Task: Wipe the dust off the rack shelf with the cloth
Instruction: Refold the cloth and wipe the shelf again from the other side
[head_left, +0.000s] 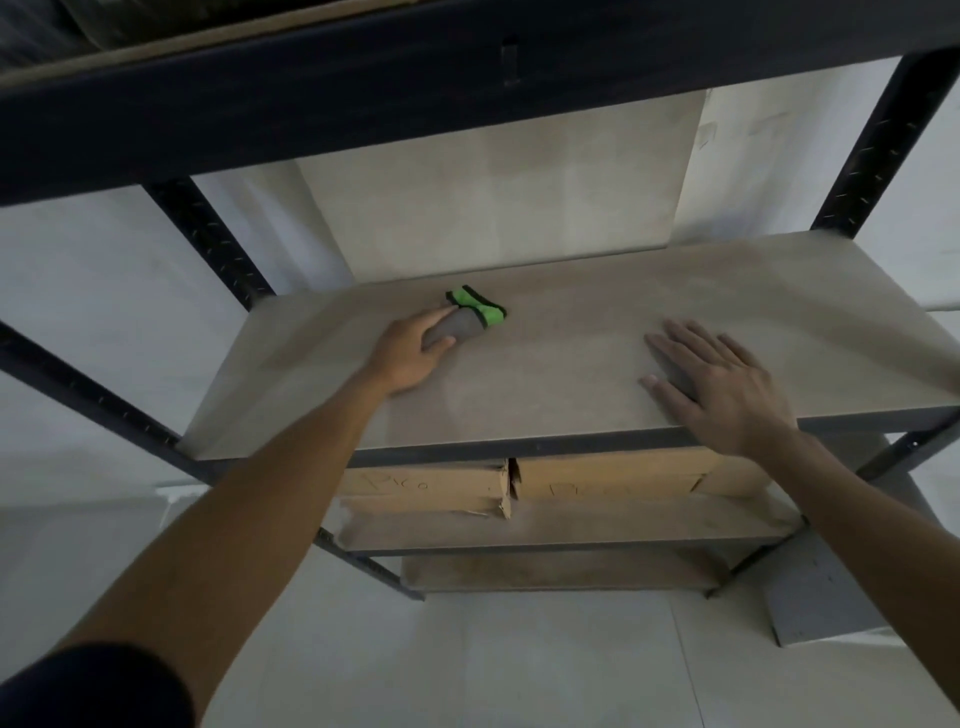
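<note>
Wiping is the step in hand, judged from how things lie: cloth down on the board, my grip on it, most of the surface ahead of it not yet covered.

Rack (208, 244): dark metal uprights and beams, pale boards. A wall panel (498, 182) leans behind the shelf I'm working.

Rack shelf (571, 312): the wide pale board at chest level. Dusty-looking, mottled; I can't tell wiped patches from unwiped in this light.

Lower shelf: two cardboard boxes (431, 486) side by side, just under the front beam. Not my concern.

My right hand (727, 384): laid flat on the board near the front edge, fingers straight and spread, holding nothing. Bracing, I judge.

My left hand (410, 348): reached in toward the left-centre of the board, fingers curled round the cloth and pressing it down.

Cloth (467, 317): small, bunched, grey with a green black-edged border poking out past my fingertips. It sits on the shelf, well apart from the right hand.

Next move, as I read it: keep pressure on and draw the cloth across in long strokes toward the right and back corners. The right hand will need lifting when the stroke reaches it.
</note>
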